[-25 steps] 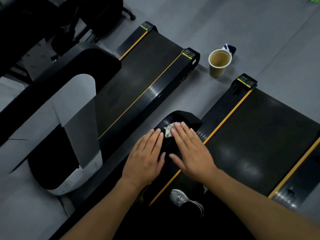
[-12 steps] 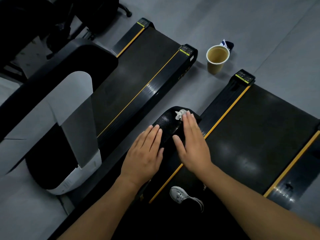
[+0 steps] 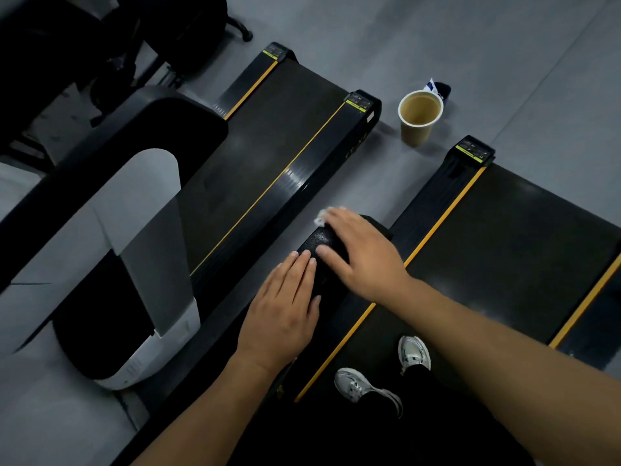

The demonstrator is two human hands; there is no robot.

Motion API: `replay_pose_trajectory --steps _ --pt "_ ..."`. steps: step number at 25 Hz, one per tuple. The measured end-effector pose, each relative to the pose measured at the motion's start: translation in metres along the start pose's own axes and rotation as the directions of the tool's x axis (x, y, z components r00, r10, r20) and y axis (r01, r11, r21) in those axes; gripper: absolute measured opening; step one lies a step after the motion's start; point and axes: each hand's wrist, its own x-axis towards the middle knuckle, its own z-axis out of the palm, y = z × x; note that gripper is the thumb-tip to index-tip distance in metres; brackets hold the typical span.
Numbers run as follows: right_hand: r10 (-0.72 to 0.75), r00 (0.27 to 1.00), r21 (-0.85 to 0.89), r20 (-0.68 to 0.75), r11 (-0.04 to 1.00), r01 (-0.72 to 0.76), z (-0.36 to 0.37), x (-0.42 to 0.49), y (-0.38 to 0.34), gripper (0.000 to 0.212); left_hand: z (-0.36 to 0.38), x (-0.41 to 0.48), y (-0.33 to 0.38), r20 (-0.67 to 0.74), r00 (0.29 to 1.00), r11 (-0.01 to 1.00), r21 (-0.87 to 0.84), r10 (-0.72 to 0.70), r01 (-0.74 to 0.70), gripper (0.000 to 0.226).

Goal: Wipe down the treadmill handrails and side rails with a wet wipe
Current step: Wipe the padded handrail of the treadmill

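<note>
From the head view, looking straight down, the person stands on the treadmill belt [image 3: 504, 250], both shoes [image 3: 366, 388] showing below the forearms. The right hand [image 3: 364, 253] lies flat on the far end of the black padded handrail [image 3: 321, 242]. Its fingers are straight and press the crumpled white wet wipe [image 3: 323, 215] down at the tip, where only a bit of the wipe peeps out past the fingertips. The left hand [image 3: 285, 307] also rests flat, nearer the body on the same handrail, holding nothing. The two hands lie close together, the left fingertips just beside the right thumb. It looks to me like the handrail pass is in hand, at its end cap. The side rail [image 3: 426, 203] with the yellow stripe lies lower and just to the right, with no wipe on it. The next move probably calls for curling the wipe round the rounded end. After that, the person would need to bend down to reach that rail. A paper cup [image 3: 420, 119] stands on the floor [image 3: 504, 62] beyond, well apart from the hands.
</note>
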Motion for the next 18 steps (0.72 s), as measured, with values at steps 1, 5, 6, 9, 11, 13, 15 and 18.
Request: replay_pose_trajectory --steps 1,5,6,9,11,13,15,18 --pt "-0.052 0.998 -0.007 0.038 0.999 0.053 -0.001 0.002 0.005 0.066 0.0 0.0 0.0 -0.005 1.0 1.0 -0.002 0.001 -0.001 0.054" --pt "0.233 0.97 0.138 0.07 0.961 -0.241 -0.011 0.016 0.031 0.063 -0.001 0.001 0.001 -0.002 1.0 1.0 -0.008 -0.001 0.001 0.054" --pt "0.246 0.968 0.154 0.054 0.955 -0.252 -0.01 0.013 0.03 0.064 -0.001 0.001 0.001 -0.002 1.0 1.0 -0.012 0.002 -0.002 0.054" --pt "0.089 0.996 0.137 0.03 0.986 -0.092 -0.008 -0.009 0.021 0.07 -0.001 0.001 0.0 -0.006 1.0 1.0 -0.008 0.005 -0.005 0.054" --pt "0.073 0.997 0.156 0.034 0.985 -0.078 -0.006 -0.018 0.029 0.067 -0.001 0.001 0.001 -0.001 1.0 1.0 -0.009 0.0 0.0 0.054" --pt "0.214 0.977 0.234 0.002 0.95 -0.209 -0.008 -0.015 0.038 0.062 -0.001 0.002 0.001 0.003 1.0 1.0 -0.012 0.002 -0.002 0.054" --pt "0.261 0.965 0.285 -0.02 0.927 -0.245 -0.009 -0.017 0.035 0.063 -0.002 0.001 0.001 0.003 1.0 1.0 -0.016 0.008 -0.008 0.054" --pt "0.119 0.991 0.31 -0.065 0.946 -0.094 -0.001 -0.035 0.027 0.061 -0.002 0.002 0.0 0.001 1.0 1.0 -0.019 0.006 -0.006 0.053"
